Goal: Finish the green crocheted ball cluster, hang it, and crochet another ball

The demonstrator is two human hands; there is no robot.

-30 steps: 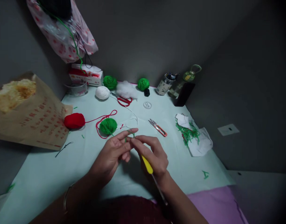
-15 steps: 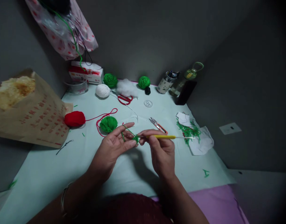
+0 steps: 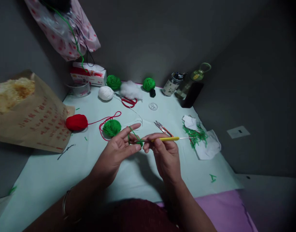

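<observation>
My left hand [image 3: 119, 149] pinches a small green crocheted piece [image 3: 139, 143] between thumb and fingers, with green yarn looped over its raised index finger. In my right hand [image 3: 166, 154] is a crochet hook [image 3: 167, 139] with a yellow handle, held roughly level. Its metal tip points left and reaches the green piece, touching the yarn there. Just behind my left hand lies a green yarn ball [image 3: 111, 128]. Small snips [image 3: 163, 128] with orange handles rest beyond my right hand.
On the left are a paper bag [image 3: 39, 119] with flatbread and a red yarn ball [image 3: 77, 122]. Along the back stand a tissue box [image 3: 88, 76], red scissors [image 3: 129, 102], a pen cup [image 3: 170, 85] and a bottle [image 3: 185, 88]. Green scraps [image 3: 196, 135] lie right.
The hook has slid left, its tip now extending past the green piece toward my left fingers. My left index finger is slightly higher, and the yarn over it has shifted.
</observation>
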